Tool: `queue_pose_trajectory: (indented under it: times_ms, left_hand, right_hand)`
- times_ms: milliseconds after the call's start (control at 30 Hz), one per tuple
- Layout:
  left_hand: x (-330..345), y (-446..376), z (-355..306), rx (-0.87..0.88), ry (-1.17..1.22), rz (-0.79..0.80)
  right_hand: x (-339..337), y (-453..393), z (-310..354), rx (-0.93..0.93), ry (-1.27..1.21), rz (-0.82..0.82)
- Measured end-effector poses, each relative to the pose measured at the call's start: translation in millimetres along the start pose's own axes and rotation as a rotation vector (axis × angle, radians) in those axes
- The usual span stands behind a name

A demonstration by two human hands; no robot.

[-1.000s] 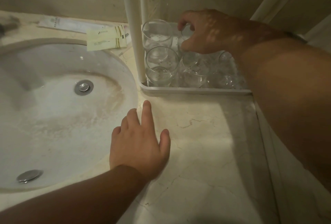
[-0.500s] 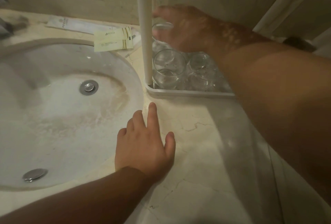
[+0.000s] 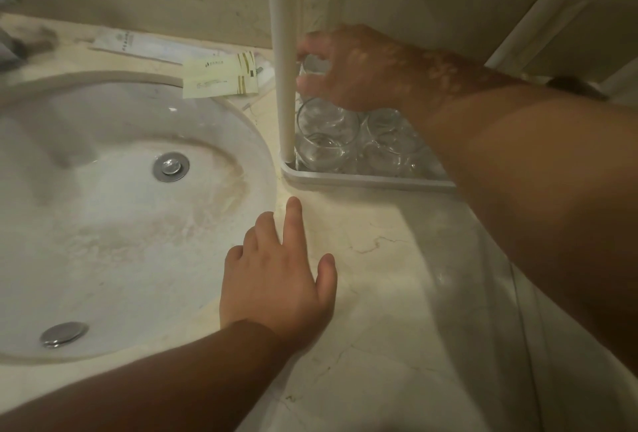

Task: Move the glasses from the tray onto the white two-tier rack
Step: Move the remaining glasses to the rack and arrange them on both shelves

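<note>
The right hand (image 3: 359,69) is shifting leftward across the rack (image 3: 366,179) from the middle glasses, now gripping the back-left glass (image 3: 312,69) just behind the white post (image 3: 282,62); that glass is sitting higher than the front glasses (image 3: 326,141) than before.

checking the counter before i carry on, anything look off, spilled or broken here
Nothing looks spilled or broken. The glasses stand upright on the rack's lower tier; the right hand grips one at the back. The sink basin shows brownish staining around the drain.
</note>
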State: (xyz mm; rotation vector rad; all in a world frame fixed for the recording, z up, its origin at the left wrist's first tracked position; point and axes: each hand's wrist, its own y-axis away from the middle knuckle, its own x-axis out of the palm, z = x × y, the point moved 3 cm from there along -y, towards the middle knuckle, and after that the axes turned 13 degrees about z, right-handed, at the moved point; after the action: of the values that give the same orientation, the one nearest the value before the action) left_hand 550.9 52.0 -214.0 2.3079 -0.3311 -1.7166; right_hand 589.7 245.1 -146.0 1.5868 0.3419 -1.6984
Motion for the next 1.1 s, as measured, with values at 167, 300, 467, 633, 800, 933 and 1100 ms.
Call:
queue_pose_trajectory:
  times_ms: [167,300,467,633,800,933,1100]
  left_hand:
    - [0,0,0,0.001,0.004,-0.006]
    - [0,0,0,0.006,0.010,0.003]
    - [0,-1,0,0.001,0.001,0.003]
    - [1,-1,1,-0.002,-0.005,-0.002]
    - [3,-2,1,-0.001,0.003,-0.010]
    - [3,-1,1,-0.003,0.009,-0.012]
    - [3,-2,2,0.006,0.013,-0.010]
  right_hand:
    - [-47,89,-97,0.467,-0.033,-0.118]
    - [-38,115,-117,0.710,-0.120,0.031]
    - [-22,120,-117,0.750,-0.311,-0.052]
    - [-14,124,-121,0.821,-0.458,-0.147]
    - [-11,124,-117,0.845,-0.465,-0.187]
    - [-9,124,-119,0.844,-0.454,-0.202]
    - [-11,129,-115,0.865,-0.391,-0.250]
